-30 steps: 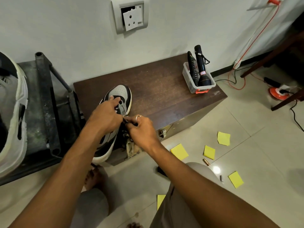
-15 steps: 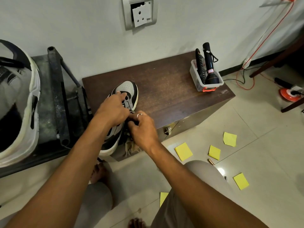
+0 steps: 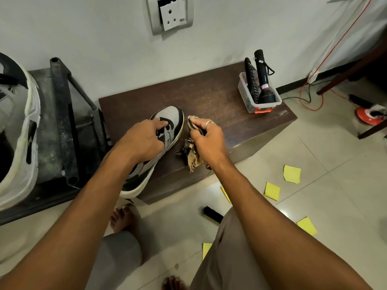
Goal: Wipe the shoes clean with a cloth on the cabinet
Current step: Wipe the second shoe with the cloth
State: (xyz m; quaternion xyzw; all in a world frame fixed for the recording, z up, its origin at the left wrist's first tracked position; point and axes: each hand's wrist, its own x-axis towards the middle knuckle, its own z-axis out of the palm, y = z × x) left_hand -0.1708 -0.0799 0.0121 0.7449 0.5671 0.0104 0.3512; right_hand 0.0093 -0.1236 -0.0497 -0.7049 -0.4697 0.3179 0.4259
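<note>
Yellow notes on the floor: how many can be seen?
5: one note right of the cabinet, another just below it, a partly covered one before the cabinet, one lower right, one between the legs. More may be hidden.

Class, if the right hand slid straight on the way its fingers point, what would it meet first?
Probably the toe edge of the shoe, just ahead of the cloth the right hand grips; depth is unclear.

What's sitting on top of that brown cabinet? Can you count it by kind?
Shoe: 1
Cloth: 1
Plastic tub: 1
Torch: 1
Remote control: 1
Total: 5
</note>
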